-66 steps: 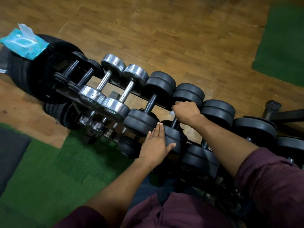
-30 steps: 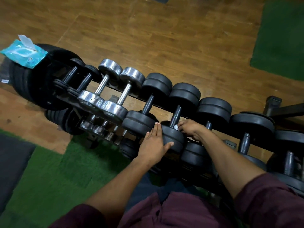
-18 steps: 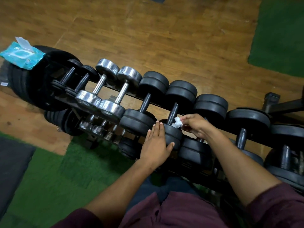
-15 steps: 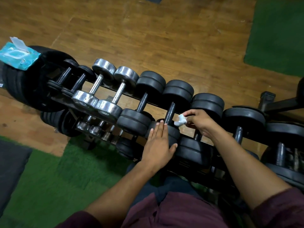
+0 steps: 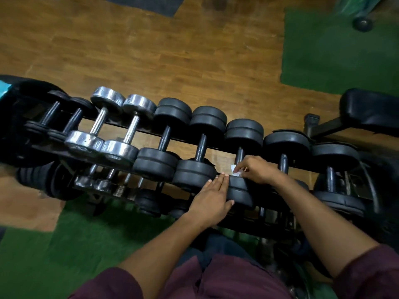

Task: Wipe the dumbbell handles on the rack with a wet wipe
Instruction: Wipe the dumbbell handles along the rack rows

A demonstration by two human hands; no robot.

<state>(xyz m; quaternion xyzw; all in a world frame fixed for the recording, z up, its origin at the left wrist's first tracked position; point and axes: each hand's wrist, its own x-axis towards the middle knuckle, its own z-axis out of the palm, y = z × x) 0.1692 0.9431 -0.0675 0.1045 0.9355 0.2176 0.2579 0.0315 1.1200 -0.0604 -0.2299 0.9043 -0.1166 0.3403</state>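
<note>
My left hand lies flat, fingers straight and pressed side by side, on the near weight of a black dumbbell in the top row of the rack, steadying it. My right hand, at about one o'clock from the left, pinches a small white wet wipe between thumb and fingertips; the wipe sits at the near end of that dumbbell's handle, just beside the bar, though I cannot tell whether it is touching the metal yet. I judge I am at the start of this handle: the wipe is bunched, not wrapped round the bar. The next move calls for folding the wipe around the handle and sliding it toward twelve o'clock, along the short bare stretch between the two weights, while my left keeps the dumbbell from rolling. At three o'clock from my right hand two more black handles stand in the row, and I take it they come after. At nine to ten o'clock sit other black dumbbells and two chrome dumbbells. A sliver of a teal packet shows at the far nine-o'clock edge, on a stack of black plates.
</note>
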